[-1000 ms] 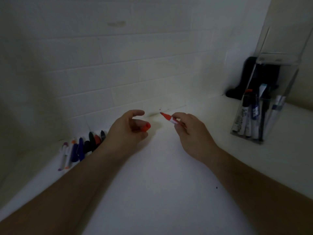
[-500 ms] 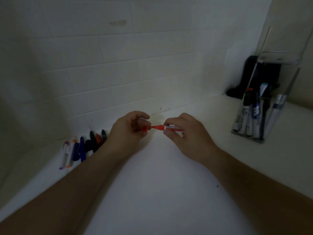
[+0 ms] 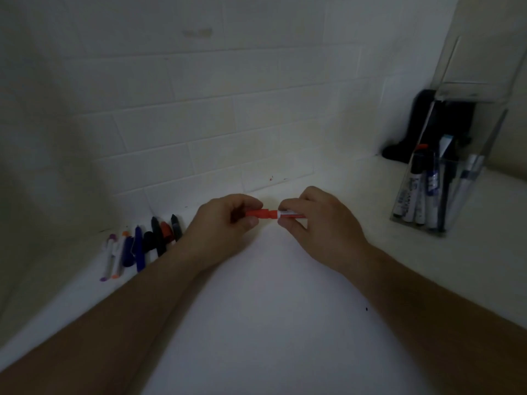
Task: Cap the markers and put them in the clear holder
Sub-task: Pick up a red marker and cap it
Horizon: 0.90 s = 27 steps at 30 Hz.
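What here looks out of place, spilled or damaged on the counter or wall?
Little stands out. Small reddish specks mark the tile wall just above the counter, behind the hands, possibly ink. A dark speck lies on the counter near the right forearm. The loose markers lie in a row at left; the clear holder stands upright.

Light: dim overall, brightest on the worktop at centre.
Worktop [image 3: 271, 295]: plain white, running from 6 o'clock up to the wall; a small dark speck at 5 o'clock.
Wall [image 3: 199, 109]: white brick-pattern tiles from 9 to 1 o'clock, a faint smudge at 12, tiny red flecks just above the worktop's far edge.
Corner: walls meet at 2 o'clock.
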Tool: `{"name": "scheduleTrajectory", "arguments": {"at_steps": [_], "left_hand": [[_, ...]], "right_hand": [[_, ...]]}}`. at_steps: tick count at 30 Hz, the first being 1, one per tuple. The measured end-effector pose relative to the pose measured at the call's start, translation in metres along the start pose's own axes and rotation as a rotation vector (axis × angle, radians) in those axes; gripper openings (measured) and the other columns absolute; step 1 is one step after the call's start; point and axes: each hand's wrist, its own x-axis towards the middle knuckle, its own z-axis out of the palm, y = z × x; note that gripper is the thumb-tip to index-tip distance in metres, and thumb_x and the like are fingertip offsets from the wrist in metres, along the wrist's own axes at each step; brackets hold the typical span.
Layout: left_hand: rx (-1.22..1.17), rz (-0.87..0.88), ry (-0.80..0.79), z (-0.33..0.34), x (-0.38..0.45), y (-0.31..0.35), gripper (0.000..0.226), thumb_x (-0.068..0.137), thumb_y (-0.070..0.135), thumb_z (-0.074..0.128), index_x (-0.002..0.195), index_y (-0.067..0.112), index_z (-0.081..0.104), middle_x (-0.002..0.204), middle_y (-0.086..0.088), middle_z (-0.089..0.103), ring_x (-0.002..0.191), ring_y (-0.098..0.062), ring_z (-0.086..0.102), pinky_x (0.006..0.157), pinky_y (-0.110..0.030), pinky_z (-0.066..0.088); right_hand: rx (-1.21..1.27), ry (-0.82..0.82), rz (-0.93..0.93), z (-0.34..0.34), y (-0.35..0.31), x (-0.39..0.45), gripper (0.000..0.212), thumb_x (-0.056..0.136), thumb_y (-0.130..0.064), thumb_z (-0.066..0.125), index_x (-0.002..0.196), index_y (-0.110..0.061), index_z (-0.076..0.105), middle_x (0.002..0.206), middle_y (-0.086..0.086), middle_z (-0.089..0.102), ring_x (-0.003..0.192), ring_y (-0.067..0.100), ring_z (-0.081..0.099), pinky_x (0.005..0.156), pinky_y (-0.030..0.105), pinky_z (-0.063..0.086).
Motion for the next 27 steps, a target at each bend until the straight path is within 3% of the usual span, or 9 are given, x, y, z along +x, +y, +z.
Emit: {"name": "scheduleTrajectory", "arguments": {"at_steps": [2, 7, 13, 17, 22, 25, 27], "left_hand": [[0.1, 0.037, -0.06, 0.002, 0.0, 0.002, 0.012, 0.096, 0.031, 0.06, 0.104, 0.037, 0.067, 0.088, 0.019, 0.066, 0.085, 0.005, 0.059, 0.072, -0.013, 0.04], [0.255, 0.107, -0.099, 0.005, 0.001, 0.001, 0.019, 0.102, 0.031, 0.045, 0.098, 0.025, 0.063, 0.08, 0.011, 0.061, 0.074, -0.008, 0.054, 0.067, -0.028, 0.038], [0.296, 0.174, 0.021, 0.011, 0.001, 0.01, 0.015, 0.1, 0.015, 0.048, 0.096, 0.021, 0.061, 0.08, 0.004, 0.059, 0.074, -0.017, 0.052, 0.064, -0.031, 0.035], [0.288, 0.184, 0.049, 0.009, 0.0, 0.015, 0.015, 0.099, 0.015, 0.048, 0.099, 0.015, 0.063, 0.083, 0.002, 0.057, 0.077, -0.018, 0.051, 0.066, -0.032, 0.032], [0.141, 0.23, 0.123, 0.013, -0.002, 0.019, 0.014, 0.099, 0.02, 0.05, 0.1, 0.019, 0.064, 0.087, 0.005, 0.065, 0.08, -0.011, 0.057, 0.069, -0.022, 0.04], [0.01, 0.213, 0.151, 0.012, -0.001, 0.02, 0.014, 0.097, 0.027, 0.056, 0.11, 0.029, 0.061, 0.091, 0.014, 0.067, 0.082, -0.002, 0.061, 0.075, -0.018, 0.047], [-0.095, 0.176, 0.148, 0.014, -0.001, 0.017, 0.031, 0.094, 0.029, 0.062, 0.122, 0.035, 0.05, 0.096, 0.015, 0.065, 0.083, -0.001, 0.063, 0.074, -0.016, 0.049]], "right_hand": [[-0.028, -0.012, -0.03, -0.001, -0.004, 0.0, 0.019, 0.093, -0.045, 0.059, 0.108, -0.037, 0.068, 0.09, -0.01, 0.048, 0.08, 0.013, 0.05, 0.065, 0.03, 0.043], [-0.053, -0.032, -0.041, -0.001, -0.006, -0.002, 0.021, 0.094, -0.05, 0.054, 0.103, -0.036, 0.067, 0.091, -0.009, 0.052, 0.076, 0.015, 0.056, 0.063, 0.035, 0.048], [-0.056, 0.0, -0.048, -0.005, -0.011, -0.003, 0.029, 0.098, -0.055, 0.043, 0.104, -0.037, 0.065, 0.086, -0.01, 0.052, 0.07, 0.011, 0.052, 0.056, 0.031, 0.044], [0.01, 0.0, -0.028, -0.004, -0.013, -0.005, 0.027, 0.099, -0.055, 0.043, 0.108, -0.039, 0.063, 0.087, -0.012, 0.054, 0.073, 0.007, 0.052, 0.058, 0.029, 0.042], [0.091, -0.074, -0.034, 0.001, -0.01, 0.001, 0.028, 0.1, -0.048, 0.043, 0.124, -0.038, 0.053, 0.106, -0.012, 0.065, 0.092, 0.013, 0.06, 0.077, 0.038, 0.051], [-0.009, -0.07, -0.076, -0.002, -0.007, 0.003, 0.032, 0.101, -0.044, 0.04, 0.131, -0.037, 0.049, 0.1, -0.009, 0.067, 0.087, 0.019, 0.056, 0.073, 0.039, 0.048], [-0.117, -0.025, -0.063, -0.011, -0.007, 0.008, 0.032, 0.101, -0.043, 0.039, 0.131, -0.036, 0.049, 0.094, -0.005, 0.067, 0.085, 0.023, 0.053, 0.071, 0.038, 0.045]]}}
